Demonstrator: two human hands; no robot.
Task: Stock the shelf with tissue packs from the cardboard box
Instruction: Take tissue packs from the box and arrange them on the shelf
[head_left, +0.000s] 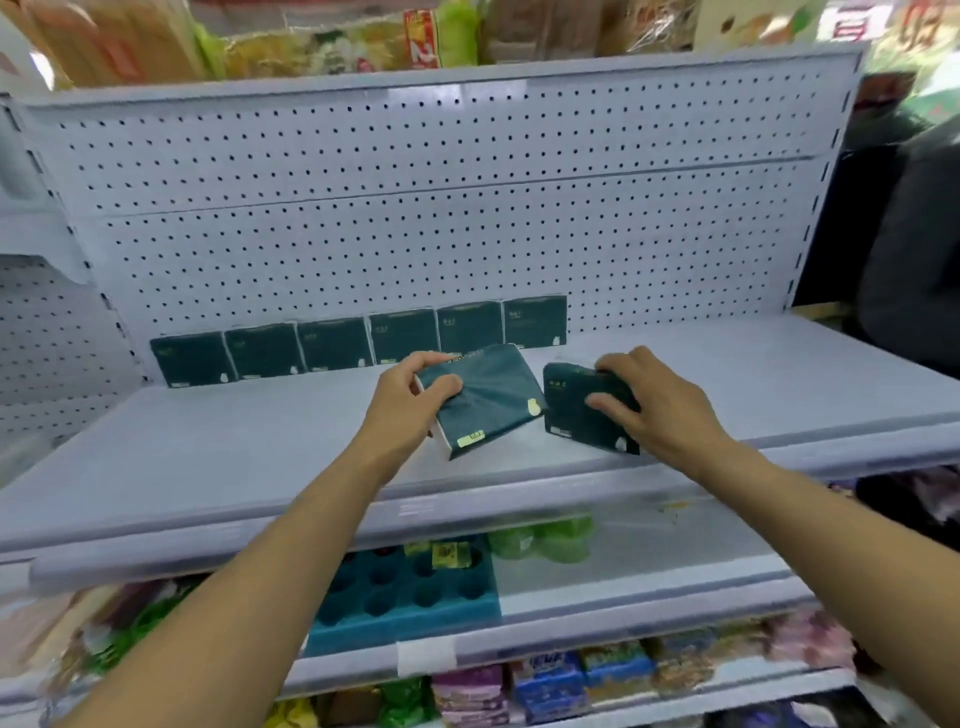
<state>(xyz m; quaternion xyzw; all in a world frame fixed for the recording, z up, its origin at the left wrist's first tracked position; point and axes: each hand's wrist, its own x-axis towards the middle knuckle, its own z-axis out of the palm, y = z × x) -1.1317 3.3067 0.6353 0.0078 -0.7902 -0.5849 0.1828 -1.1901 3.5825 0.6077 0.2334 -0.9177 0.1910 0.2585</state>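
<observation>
My left hand (410, 400) grips a dark green tissue pack (485, 402), tilted, just above the grey shelf (260, 452). My right hand (654, 405) grips a second dark green tissue pack (576, 415) to its right, also over the shelf. Along the back of the shelf several matching packs (358, 343) stand upright in a row against the white pegboard (415, 208). The row ends behind my hands; the shelf to its right is bare. The cardboard box is out of view.
Lower shelves hold a teal pack of rolls (410, 592), green rolls (545, 535) and colourful packets (550, 686). Bagged goods (322, 41) sit on top of the unit. A dark shape (909, 260) stands at the right end.
</observation>
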